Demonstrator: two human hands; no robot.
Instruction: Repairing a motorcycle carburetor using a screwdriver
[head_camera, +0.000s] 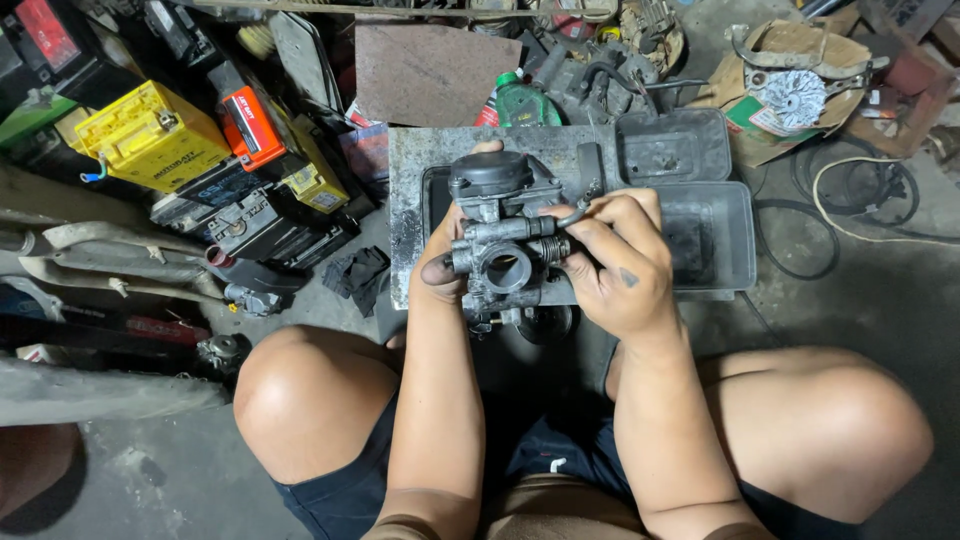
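Our two bare knees are closest, bent up on each side, with dark shorts between them. We sit low on a grey concrete floor (880, 300).

Both our arms reach forward from between the knees. Our left hand (445, 255) wraps around the left side of a grey metal carburetor (505, 245), with the thumb pressed on its side and the fingertips just showing over the top. Our right hand (615, 265) holds the right side of the same part, and its fingers are pinched tight on a small piece sticking out there. So both hands are closed on the carburetor, and it is held up in the air in front of us. It has a round black cap on top and a round hole facing us.

Under it lies a flat grey metal sheet (410, 170) with a dark plastic tray (730, 230) on it.

On the left stand old batteries, one yellow battery (150, 135) and one with a red top (255, 120). A black rag (360, 275) lies near the sheet. A green bottle (525, 100) sits behind. A white cable (850, 200) curls on the right, near a torn cardboard box (790, 90).
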